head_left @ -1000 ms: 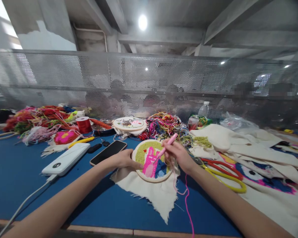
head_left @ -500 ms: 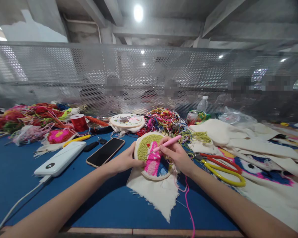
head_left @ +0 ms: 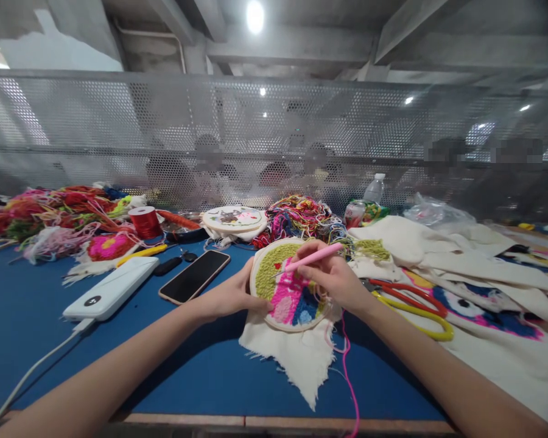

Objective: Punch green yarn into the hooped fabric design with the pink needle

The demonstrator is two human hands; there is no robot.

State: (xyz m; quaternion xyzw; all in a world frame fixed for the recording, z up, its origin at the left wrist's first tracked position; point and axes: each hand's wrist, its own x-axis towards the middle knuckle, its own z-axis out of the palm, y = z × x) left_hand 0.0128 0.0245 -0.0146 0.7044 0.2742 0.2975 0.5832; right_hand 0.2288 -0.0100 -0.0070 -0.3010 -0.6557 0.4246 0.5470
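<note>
My left hand [head_left: 242,291] grips the left rim of a round embroidery hoop [head_left: 254,286], thumb on the front and fingers behind. Stretched in the hoop is cream cloth [head_left: 296,371] with a frayed corner hanging below. Looped yarn fills it in olive green, bright pink, pale pink and blue. Between the fingers of my right hand [head_left: 331,277] is a pink punch needle [head_left: 317,257], tilted, its metal tip pointing left over the edge of the green and pink areas. Bright pink yarn [head_left: 348,371] trails from under my right hand to the table's front edge.
Left lie a phone [head_left: 195,277], a white power bank [head_left: 112,289] with cable, and a red spool [head_left: 145,222]. Behind are a second hoop [head_left: 232,218] and a yarn heap [head_left: 301,222]. Scissors [head_left: 413,307] and cloth pieces [head_left: 438,249] lie right. A perforated metal screen [head_left: 265,134] stands behind.
The hoop and both hands have shifted slightly to the right. My right hand has moved the punch needle a little right and up across the hoop.
</note>
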